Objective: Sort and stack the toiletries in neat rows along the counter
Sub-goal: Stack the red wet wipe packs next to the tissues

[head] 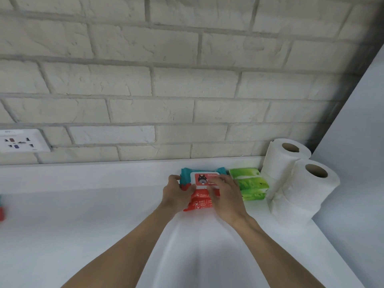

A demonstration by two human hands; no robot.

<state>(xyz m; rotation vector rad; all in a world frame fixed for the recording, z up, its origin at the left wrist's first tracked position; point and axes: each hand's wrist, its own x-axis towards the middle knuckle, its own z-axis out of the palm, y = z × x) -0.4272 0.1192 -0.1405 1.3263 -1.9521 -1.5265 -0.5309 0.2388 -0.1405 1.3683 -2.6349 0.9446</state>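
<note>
Counter, hands on wipes pk

Wipes pack: crinkled glossy plastic film, with a smooth hard plastic lid. Tissue packs: shiny green plastic wrap; rolls: soft matt embossed paper on brown cardboard cores. Counter: smooth matt white; wall: rough, pitted painted brick; socket: smooth, slightly glossy white plastic.

Left hand gripping, right hand pressing stacked wipe packs, green tissue packs beside
</note>
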